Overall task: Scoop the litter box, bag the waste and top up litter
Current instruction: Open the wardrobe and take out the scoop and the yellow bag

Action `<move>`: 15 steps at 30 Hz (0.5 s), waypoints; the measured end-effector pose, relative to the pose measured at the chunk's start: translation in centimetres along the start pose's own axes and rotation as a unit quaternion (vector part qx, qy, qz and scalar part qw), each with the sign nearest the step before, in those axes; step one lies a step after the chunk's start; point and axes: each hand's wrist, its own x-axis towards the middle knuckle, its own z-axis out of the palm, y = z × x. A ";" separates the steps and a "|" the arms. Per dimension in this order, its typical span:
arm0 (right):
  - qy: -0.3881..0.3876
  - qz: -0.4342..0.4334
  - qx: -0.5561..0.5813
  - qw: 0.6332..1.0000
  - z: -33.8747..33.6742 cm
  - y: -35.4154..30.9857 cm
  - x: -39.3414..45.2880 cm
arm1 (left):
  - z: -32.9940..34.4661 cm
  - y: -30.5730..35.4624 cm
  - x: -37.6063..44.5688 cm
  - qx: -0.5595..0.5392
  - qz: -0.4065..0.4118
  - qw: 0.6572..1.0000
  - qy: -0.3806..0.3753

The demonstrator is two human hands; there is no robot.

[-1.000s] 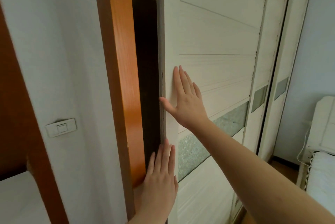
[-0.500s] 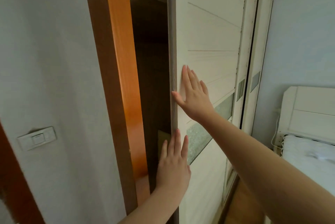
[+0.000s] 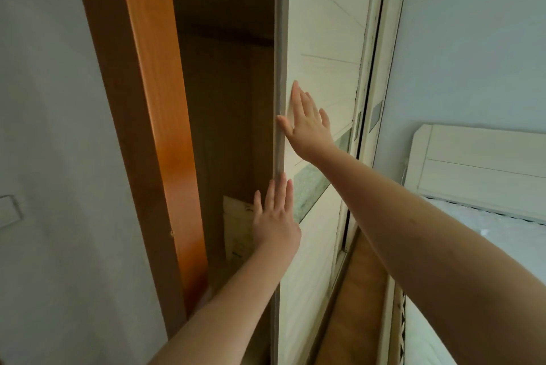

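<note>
A white sliding wardrobe door stands partly slid to the right. My right hand presses flat on its face with straight fingers, thumb at the door's grey edge. Lower down, my left hand lies flat against the same edge, fingers straight and pointing up. Behind the door the dark wardrobe interior shows, with a pale cardboard box low inside, partly hidden by my left hand. No litter box, scoop or bag is in view.
An orange-brown wooden frame post borders the opening on the left, beside a pale wall with a light switch. A second sliding door runs along the track. A white bed with headboard fills the right.
The door has slid further right, widening the opening and baring the cardboard box. Both hands have travelled right with the door edge, and the view has turned right.
</note>
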 end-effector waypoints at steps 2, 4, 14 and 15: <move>-0.003 0.001 -0.008 1.000 0.4 1.1 0.8 | 0.8 0.7 1.4 -0.018 -0.001 1.000 -0.001; -0.005 0.008 -0.007 1.000 0.9 2.3 1.8 | 1.6 1.6 2.9 -0.032 -0.005 0.999 0.002; 0.017 0.009 0.005 1.000 4.0 10.0 6.7 | 6.6 5.5 11.2 -0.057 0.028 0.998 0.023; 0.020 0.010 0.007 1.000 4.4 10.9 7.2 | 7.1 6.0 12.1 -0.058 0.030 0.998 0.025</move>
